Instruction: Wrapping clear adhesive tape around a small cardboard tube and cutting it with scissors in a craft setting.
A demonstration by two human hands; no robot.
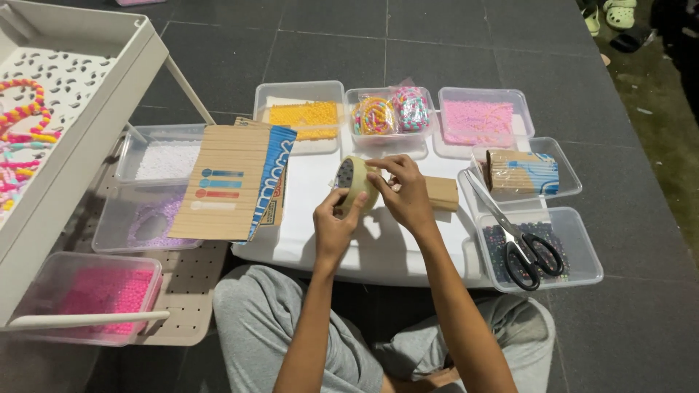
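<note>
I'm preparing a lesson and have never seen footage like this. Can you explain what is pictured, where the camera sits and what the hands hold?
There is no machine: a seated person wears a camera on the head, looking down. The left hand and right hand together hold a roll of tape over a white board. Around it stand clear tubs of beads, such as yellow beads and pink beads. Scissors lie across two tubs at the right, and a flattened cardboard piece at the left.

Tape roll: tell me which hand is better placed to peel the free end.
Probably the right hand: its fingers already pinch at the top edge of the tape roll, while the left hand cradles the roll from below, steadying it.
</note>
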